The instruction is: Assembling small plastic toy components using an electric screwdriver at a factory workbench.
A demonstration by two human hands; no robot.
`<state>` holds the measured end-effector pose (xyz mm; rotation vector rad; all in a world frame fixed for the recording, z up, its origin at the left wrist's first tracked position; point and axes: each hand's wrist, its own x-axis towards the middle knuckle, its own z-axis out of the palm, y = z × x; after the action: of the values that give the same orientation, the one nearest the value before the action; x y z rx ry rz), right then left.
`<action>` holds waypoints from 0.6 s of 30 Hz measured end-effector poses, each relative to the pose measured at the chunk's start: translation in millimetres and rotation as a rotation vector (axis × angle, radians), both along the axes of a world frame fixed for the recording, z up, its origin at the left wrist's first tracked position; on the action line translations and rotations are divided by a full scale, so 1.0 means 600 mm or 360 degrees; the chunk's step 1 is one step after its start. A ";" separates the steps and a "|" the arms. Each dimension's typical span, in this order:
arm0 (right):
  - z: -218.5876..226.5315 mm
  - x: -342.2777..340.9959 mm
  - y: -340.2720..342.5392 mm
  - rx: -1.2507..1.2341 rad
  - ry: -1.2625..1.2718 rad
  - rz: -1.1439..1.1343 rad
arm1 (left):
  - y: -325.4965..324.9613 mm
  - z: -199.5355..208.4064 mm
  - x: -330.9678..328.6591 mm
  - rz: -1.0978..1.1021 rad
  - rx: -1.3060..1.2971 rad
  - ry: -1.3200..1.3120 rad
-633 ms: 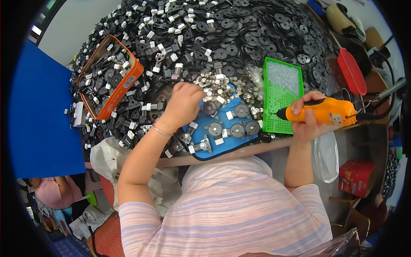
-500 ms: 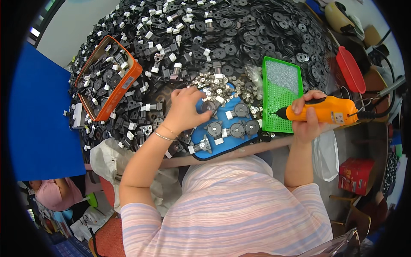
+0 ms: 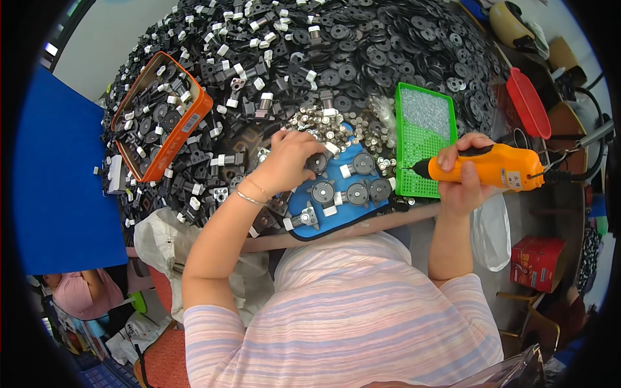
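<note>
My left hand [image 3: 284, 161] is closed on a black wheel assembly [image 3: 317, 163] with a white end, at the left edge of a blue mat [image 3: 349, 223]. The fingers partly hide it. Several similar wheel assemblies [image 3: 358, 194] with white ends lie on the mat, along with a grey metal-bodied one [image 3: 304, 218]. My right hand [image 3: 462, 184] grips an orange electric screwdriver [image 3: 495, 167], its black nose pointing left. The thin bit hangs over a green perforated tray [image 3: 420, 187]. Small silvery pieces, probably screws [image 3: 425, 113], fill the tray's far end.
Small round metal parts [image 3: 333, 129] are heaped beyond the mat. Black discs [image 3: 388, 48] and black parts with white ends [image 3: 226, 48] cover the far table. An orange box [image 3: 184, 132] of parts stands left, a red tray [image 3: 527, 103] right. The screwdriver's cable [image 3: 576, 173] runs rightward.
My left thumb has drawn in from over the wheel, and the hand has shifted slightly beside it. The screwdriver has moved a little to the left, still over the green tray.
</note>
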<state>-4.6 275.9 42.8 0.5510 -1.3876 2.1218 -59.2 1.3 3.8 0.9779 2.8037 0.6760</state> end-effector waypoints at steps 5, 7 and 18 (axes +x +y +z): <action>0.006 -0.004 -0.022 0.0013 0.0042 0.0102 | 0.003 0.004 -0.016 -0.0148 -0.0046 -0.0180; 0.008 -0.007 -0.036 -0.0049 0.0063 0.0155 | 0.001 0.002 -0.020 -0.0224 -0.0057 -0.0165; 0.005 -0.016 -0.074 -0.0080 0.0083 0.0274 | -0.002 0.002 -0.028 -0.0376 0.0071 -0.0191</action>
<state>-14.2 231.7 46.0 0.7236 -1.2953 2.2537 -75.7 0.0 4.9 1.2085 2.5275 0.7402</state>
